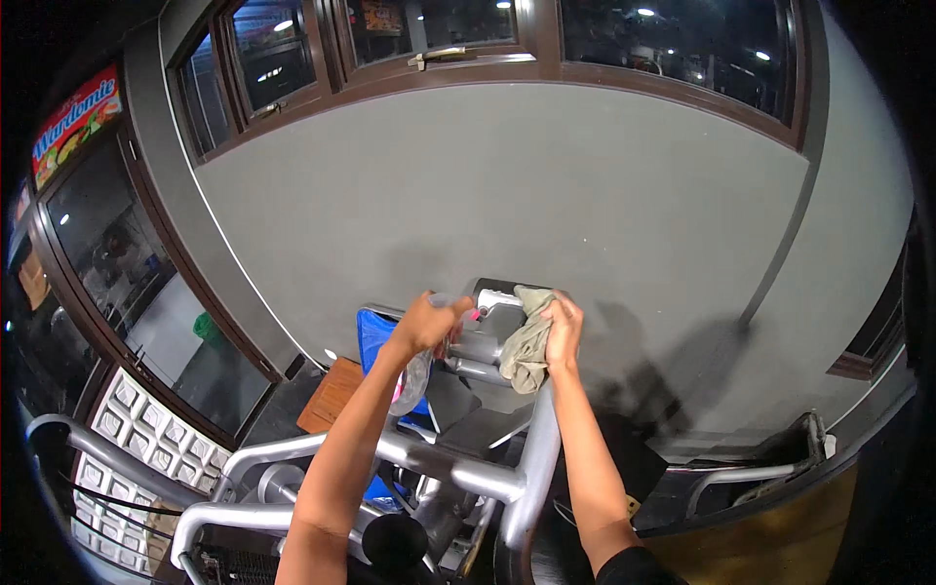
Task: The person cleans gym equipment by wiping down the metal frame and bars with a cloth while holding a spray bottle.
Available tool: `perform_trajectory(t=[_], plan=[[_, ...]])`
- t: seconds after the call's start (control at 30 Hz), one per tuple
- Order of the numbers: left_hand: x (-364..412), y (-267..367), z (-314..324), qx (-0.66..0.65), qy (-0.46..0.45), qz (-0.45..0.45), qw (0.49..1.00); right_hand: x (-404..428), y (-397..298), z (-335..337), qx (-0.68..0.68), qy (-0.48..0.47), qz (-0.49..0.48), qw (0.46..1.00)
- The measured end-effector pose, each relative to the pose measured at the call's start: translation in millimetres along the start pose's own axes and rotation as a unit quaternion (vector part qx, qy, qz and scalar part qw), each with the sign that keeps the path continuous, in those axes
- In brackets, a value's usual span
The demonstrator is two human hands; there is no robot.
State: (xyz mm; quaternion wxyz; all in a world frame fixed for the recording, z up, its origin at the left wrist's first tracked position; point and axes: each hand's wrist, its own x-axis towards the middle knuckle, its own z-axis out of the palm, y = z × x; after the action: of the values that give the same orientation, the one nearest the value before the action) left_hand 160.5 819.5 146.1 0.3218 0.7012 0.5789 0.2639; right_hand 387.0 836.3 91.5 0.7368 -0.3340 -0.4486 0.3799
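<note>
In the head view my left hand point(431, 322) is closed around the top of a clear plastic spray bottle point(415, 384), whose nozzle has a pink tip pointing right. My right hand point(564, 329) grips a crumpled grey-green cloth point(528, 347) that hangs down beside a silver metal tube. Between my hands and partly behind them is the top of a machine with a black and white head point(499, 298) and grey tubular parts. The silver tubular frame point(453, 464) of exercise equipment runs below my forearms.
A grey wall point(497, 190) with brown-framed windows stands ahead. At the left are a glass door point(168, 322) and a white patterned block panel point(146, 431). A blue chair back point(374, 336) and a wooden surface point(333, 395) sit behind the frame. Another metal rail point(746, 475) is at lower right.
</note>
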Motion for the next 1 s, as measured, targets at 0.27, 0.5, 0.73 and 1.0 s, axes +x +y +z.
perform_trajectory(t=[0.27, 0.5, 0.73, 1.0], plan=[[-18.7, 34.1, 11.1, -0.034, 0.036, -0.108, 0.993, 5.3, 5.9, -15.0, 0.066, -0.011, 0.018, 0.998], [-29.2, 43.3, -2.8, -0.160, 0.005, -0.089, 0.983, -0.6, 12.5, -6.5, -0.027, 0.015, 0.058, 0.998], [-31.8, 50.8, -10.5, -0.321, -0.013, -0.122, 0.939, 2.2, -6.9, 1.2, -0.195, -0.109, 0.065, 0.973], [-17.2, -7.2, 11.4, -0.463, -0.050, -0.104, 0.879, 44.8, -9.2, 21.6, -0.516, -0.480, 0.012, 0.709]])
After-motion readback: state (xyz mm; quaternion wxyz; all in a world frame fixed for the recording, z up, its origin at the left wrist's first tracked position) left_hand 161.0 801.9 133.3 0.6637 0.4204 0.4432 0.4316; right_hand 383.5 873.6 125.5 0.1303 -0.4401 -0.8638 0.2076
